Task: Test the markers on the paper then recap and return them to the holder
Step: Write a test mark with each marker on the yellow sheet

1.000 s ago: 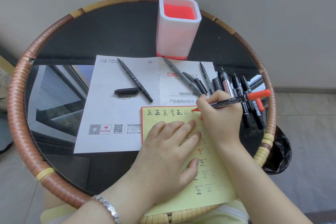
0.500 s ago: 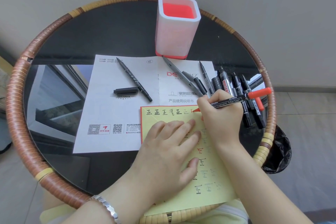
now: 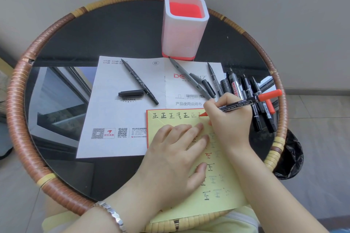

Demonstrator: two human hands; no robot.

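While my right hand is gripping the red marker, tip down-left on the yellow paper's top edge, cap end pointing right, my left hand is lying flat, open, pinning it; the holder is standing well clear behind.

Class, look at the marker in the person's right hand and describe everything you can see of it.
The red marker has a black barrel with white lettering and a red cap posted on its rear end. It lies nearly flat, red tip pointing left and touching the yellow paper at the end of a row of written characters. The right hand grips it near the tip.
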